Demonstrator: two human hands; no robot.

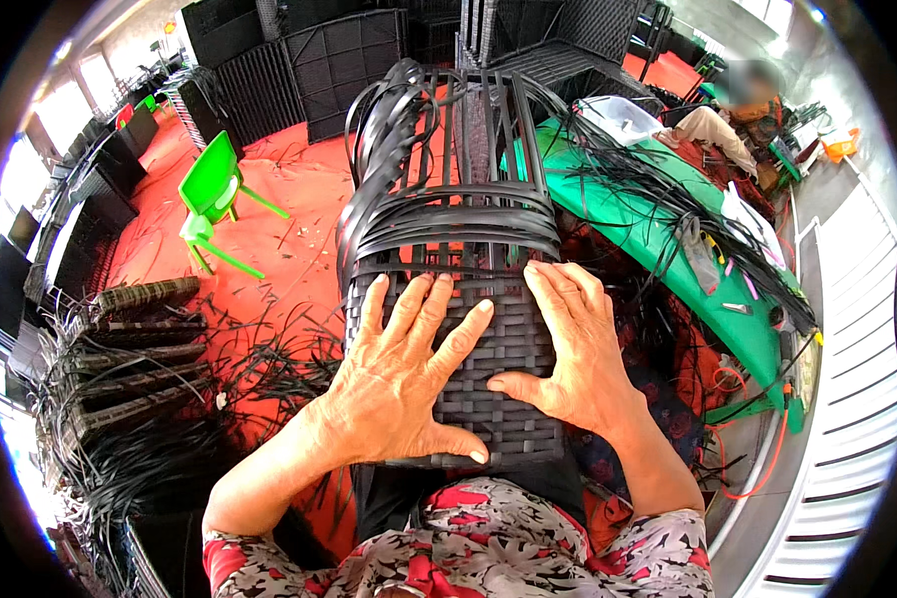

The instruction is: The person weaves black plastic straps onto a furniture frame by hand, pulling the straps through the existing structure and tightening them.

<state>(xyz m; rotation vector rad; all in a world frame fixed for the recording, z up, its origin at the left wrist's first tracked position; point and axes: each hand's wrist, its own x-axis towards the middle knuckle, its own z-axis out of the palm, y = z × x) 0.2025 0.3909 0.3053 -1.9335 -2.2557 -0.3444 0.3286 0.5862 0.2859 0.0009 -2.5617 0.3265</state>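
Across my lap lies a furniture frame partly covered in a dark basket weave point(503, 399). Both hands rest on this weave, fingers stretched toward its far edge. My left hand point(394, 369) is spread, fingertips at the last woven row and thumb pointing right. My right hand point(578, 349) lies at the right edge with fingers forward and thumb out to the left. Just beyond my fingertips, loose flat black strips point(458, 224) wrap over the bars. Farther off, the bare bars point(503, 130) show, and a thick bundle of strips point(384, 149) hangs along the left side.
A green chair point(211, 189) stands on the red floor covering point(279, 229) at left. Stacked woven pieces point(135, 339) and tangled strips point(159, 468) lie nearer. At right, a green table point(658, 234) holds strips and a white bin point(620, 118). Another person point(723, 130) sits beyond it.
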